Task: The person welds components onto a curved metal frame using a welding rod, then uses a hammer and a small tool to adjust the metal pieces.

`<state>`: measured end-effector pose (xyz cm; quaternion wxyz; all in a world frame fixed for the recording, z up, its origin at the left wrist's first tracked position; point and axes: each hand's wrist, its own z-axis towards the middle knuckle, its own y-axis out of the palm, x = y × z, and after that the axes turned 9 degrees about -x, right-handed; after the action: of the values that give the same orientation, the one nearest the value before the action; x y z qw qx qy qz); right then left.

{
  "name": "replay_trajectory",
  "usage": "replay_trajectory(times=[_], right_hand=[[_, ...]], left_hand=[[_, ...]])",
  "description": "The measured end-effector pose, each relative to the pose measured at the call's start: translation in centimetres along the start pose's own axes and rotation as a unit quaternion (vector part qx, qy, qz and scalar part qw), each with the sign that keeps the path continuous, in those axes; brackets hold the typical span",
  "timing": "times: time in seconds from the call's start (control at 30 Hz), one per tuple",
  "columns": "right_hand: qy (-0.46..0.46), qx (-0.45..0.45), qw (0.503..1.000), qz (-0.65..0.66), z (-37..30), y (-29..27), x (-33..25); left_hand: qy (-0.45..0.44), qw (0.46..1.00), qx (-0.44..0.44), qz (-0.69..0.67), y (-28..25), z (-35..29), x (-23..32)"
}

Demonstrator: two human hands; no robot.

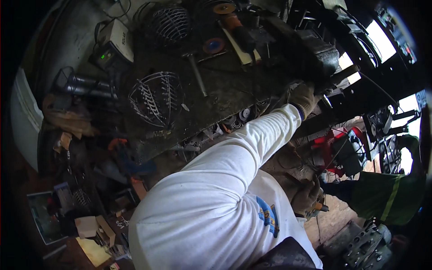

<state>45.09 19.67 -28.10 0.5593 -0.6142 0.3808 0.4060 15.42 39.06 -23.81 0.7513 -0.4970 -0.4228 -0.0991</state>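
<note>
1. Cluttered and dark, the workbench (225,94) fills the upper middle of the frame, 2 wire cages on it.
2. Upper right, a black metal frame (360,96) juts past the bench edge.
3. Its bar (337,77) runs lower left to upper right, long axis slanted.
4. My gloved left hand (302,99) is closed on the bar's near end, arm fully stretched.
5. My gloved right hand (308,195) hangs lower right, well apart, gripping a small orange-tipped tool (320,208).
</note>
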Motion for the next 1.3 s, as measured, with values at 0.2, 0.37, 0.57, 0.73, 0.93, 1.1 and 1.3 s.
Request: replay_trajectory(times=[0.2, 0.37, 0.57, 0.73, 0.93, 1.1, 1.3], right_hand=[[-0.004, 0.031, 0.998, 0.060, 2.7, 0.6, -0.1], [0.016, 0.020, 0.995, 0.097, 2.8, 0.6, -2.0], [-0.022, 0.044, 0.993, 0.104, 4.4, 1.4, -4.4], [-0.094, 0.018, 0.993, 0.070, 5.7, 3.6, -5.7], [-0.125, -0.121, 0.976, 0.134, 3.1, 8.2, -8.3], [-0.150, -0.195, 0.957, 0.153, -1.5, 14.5, -11.2], [-0.140, -0.275, 0.938, 0.158, -10.2, 20.5, -13.1]], left_hand=[[0.009, 0.995, 0.003, -0.103, -0.7, -0.4, 4.1], [0.070, 0.973, 0.000, -0.219, -8.0, -1.5, 10.1], [0.101, 0.943, 0.020, -0.315, -12.4, -6.4, 8.8], [0.075, 0.863, -0.076, -0.494, -20.2, -13.1, 4.4], [0.061, 0.813, 0.034, -0.577, -27.3, -21.8, -2.4], [-0.022, 0.822, 0.058, -0.567, -36.4, -30.6, -6.8], [-0.012, 0.822, 0.123, -0.557, -43.1, -40.3, -16.2]])
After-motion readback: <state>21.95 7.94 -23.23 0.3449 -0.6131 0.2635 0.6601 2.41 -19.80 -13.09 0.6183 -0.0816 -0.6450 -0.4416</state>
